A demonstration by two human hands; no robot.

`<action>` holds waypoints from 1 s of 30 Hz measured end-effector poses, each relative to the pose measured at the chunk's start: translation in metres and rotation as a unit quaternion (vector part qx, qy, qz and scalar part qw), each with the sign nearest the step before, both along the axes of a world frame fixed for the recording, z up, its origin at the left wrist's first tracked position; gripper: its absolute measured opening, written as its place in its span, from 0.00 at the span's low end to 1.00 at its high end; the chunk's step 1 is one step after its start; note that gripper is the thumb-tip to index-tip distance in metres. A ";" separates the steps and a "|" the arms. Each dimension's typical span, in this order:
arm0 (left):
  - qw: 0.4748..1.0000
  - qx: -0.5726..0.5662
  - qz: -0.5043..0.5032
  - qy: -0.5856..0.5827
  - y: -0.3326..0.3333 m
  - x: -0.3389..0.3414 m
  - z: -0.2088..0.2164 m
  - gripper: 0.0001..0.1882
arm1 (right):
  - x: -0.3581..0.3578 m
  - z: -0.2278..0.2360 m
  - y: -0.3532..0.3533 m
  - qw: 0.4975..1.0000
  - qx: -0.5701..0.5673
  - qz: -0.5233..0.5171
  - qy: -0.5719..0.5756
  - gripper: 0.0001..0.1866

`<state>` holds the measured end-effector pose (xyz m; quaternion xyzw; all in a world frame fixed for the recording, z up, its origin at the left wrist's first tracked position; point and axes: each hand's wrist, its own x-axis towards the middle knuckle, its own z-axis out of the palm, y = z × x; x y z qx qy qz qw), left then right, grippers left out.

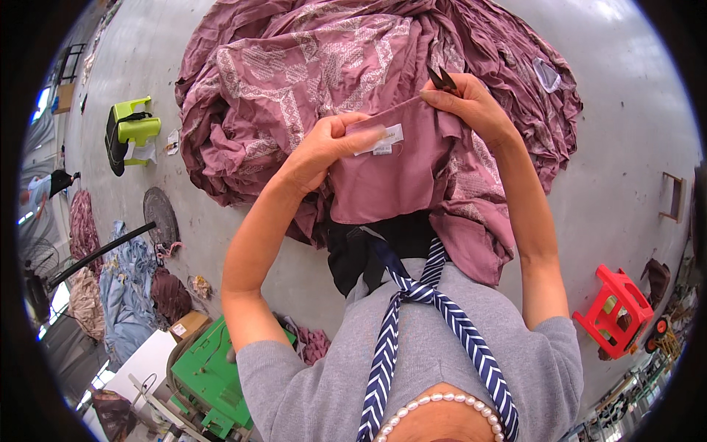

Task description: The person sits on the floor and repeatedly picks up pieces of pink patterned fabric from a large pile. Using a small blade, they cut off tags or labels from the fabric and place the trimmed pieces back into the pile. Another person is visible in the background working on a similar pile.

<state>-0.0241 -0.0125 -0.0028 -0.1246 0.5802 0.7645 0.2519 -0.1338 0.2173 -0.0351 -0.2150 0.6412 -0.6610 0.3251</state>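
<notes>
The mauve garment (pixel 398 177) is held up at chest height over a big heap of the same fabric (pixel 309 66) on the floor, so most pieces probably remain unchecked. The left hand (pixel 324 147) pinches the cloth beside its white label (pixel 379 140), fingers closed. The right hand (pixel 471 103), raised, grips the upper edge and what look like small black snips (pixel 442 79).

Counted items on the workshop floor

Two hands, left (pixel 320 151) and right (pixel 471 103), are seen; one pair of snips (pixel 442 79), one white label (pixel 383 137), two plastic stools, green (pixel 135 129) and red (pixel 615 309), and one mauve fabric heap (pixel 309 59) are counted.
</notes>
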 end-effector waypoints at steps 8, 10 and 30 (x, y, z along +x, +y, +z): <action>0.995 0.060 -0.031 -0.077 -0.001 -0.004 -0.008 0.16 | -0.003 -0.025 -0.013 0.990 0.041 -0.030 0.130 0.10; 0.994 0.066 -0.012 -0.089 -0.001 -0.002 -0.011 0.15 | 0.002 -0.017 -0.012 0.943 0.117 -0.104 0.293 0.14; 0.990 0.112 0.013 -0.088 -0.004 -0.003 -0.013 0.15 | 0.059 0.009 0.014 0.905 0.107 -0.108 0.396 0.15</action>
